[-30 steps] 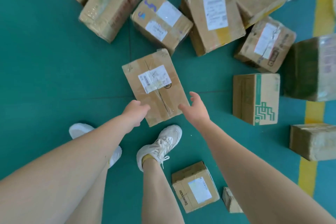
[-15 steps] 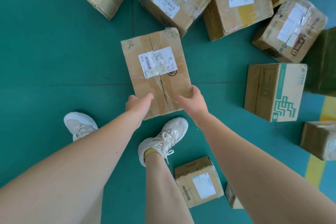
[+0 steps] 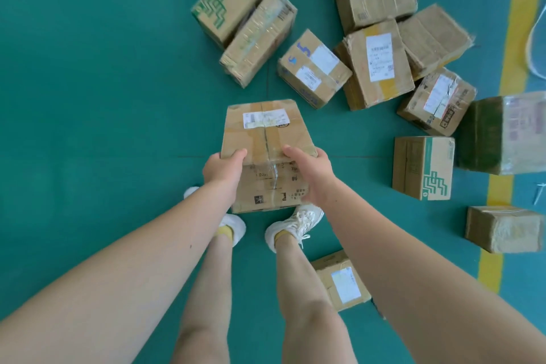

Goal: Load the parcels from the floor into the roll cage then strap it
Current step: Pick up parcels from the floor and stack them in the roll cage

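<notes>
Cardboard parcel [image 3: 267,139] clasped at near end by left grip [image 3: 223,170] and right grip [image 3: 313,174]; unsupported far end risks slipping

Left grip [image 3: 223,170] clasped the near-left corner of the parcel [image 3: 266,133], thumb laid across its top face, other fingers hidden behind its side. Right grip [image 3: 311,176] clasped the near-right corner, thumb likewise on top. Grips apart, parcel between them. Both bare forearms extended forward and down toward the parcel, converging on its near edge, wrists roughly straight.
</notes>
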A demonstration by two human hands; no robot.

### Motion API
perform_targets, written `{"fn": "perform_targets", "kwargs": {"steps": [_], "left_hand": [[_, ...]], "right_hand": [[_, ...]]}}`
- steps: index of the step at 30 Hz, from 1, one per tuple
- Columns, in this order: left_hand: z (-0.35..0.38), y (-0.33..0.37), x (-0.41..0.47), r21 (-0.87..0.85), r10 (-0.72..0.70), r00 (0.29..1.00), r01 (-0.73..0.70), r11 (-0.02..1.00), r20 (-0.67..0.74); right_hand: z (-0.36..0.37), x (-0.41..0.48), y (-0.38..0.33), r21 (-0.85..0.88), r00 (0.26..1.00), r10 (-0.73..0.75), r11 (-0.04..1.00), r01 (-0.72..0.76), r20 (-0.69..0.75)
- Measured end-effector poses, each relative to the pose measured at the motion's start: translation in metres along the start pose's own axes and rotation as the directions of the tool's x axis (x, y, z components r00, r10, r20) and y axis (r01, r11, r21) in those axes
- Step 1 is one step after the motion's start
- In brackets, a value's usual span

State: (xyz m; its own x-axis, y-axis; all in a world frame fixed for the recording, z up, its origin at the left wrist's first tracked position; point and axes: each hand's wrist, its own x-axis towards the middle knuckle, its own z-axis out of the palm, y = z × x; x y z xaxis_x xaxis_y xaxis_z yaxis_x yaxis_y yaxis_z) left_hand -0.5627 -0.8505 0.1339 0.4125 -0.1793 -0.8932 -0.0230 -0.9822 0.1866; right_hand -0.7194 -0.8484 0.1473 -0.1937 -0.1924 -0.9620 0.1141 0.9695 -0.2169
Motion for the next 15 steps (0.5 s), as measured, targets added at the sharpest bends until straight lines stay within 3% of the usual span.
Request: {"fn": "perform_targets", "kwargs": {"steps": [9,15], "left_hand": [[-0.177,0.092,-0.146,-0.199,0.0,0.991,0.027,0.98,0.134],[-0.289,0.129,-0.209,-0.285,0.114,0.988,-0.081,0.955,0.102]], "right_hand": [[0.064,-0.212,-0.102,-0.12,0.972,-0.22,0.966,0.229,0.077],[0.126,-0.331,-0.148,-0.178,0.933,-0.325,0.92,0.35,0.154]]}}
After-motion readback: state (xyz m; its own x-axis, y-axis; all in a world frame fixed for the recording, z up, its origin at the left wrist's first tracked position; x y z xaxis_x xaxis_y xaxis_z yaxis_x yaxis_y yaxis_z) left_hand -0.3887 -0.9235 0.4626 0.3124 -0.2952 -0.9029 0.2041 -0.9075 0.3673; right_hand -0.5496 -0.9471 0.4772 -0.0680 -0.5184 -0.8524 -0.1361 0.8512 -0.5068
